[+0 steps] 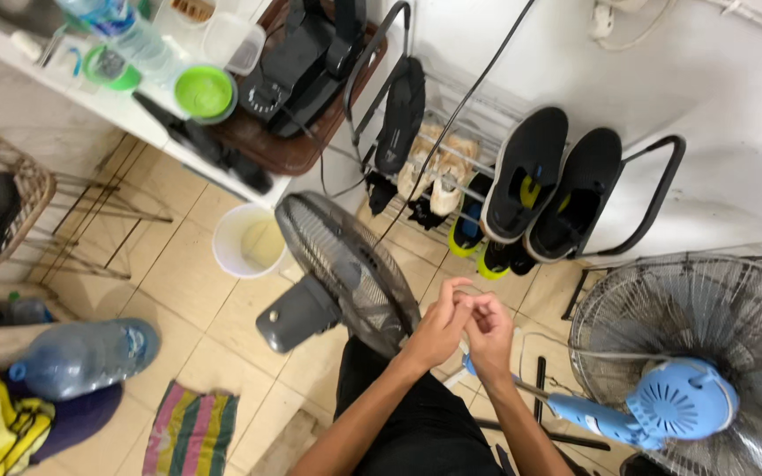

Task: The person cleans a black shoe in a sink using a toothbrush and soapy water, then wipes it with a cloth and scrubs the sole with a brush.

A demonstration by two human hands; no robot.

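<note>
Down at the lower right of the frame, the biggest thing is a pale wire fan cage [707, 308] with a light blue motor housing [681, 398] in front of it, its blue neck running left toward the hands. Left of centre stands a dark grey fan [346, 269], its round grille tilted and its motor block jutting to the lower left. Above it, in the upper middle, a metal shoe rack [654, 194] leans by the white wall and carries a pair of black slip-on shoes [553, 181], with sandals and yellow-soled shoes lower down. At the upper left a white shelf [116, 110] holds a green lid [205, 92], clear plastic tubs and a brown tray with a black appliance. Below the shelf, on the beige floor tiles, sits a white bucket [249, 242]. At the lower left lies a large clear water bottle [81, 357] on its side, and beside it a striped cloth [191, 432].

Smallest, at the lower centre, are the person's two hands, raised together just in front of the dark fan's grille. The left hand [438, 330] and the right hand [489, 335] are touching, fingertips curled inward as if pinching something tiny between them; what they hold is too small to tell.
</note>
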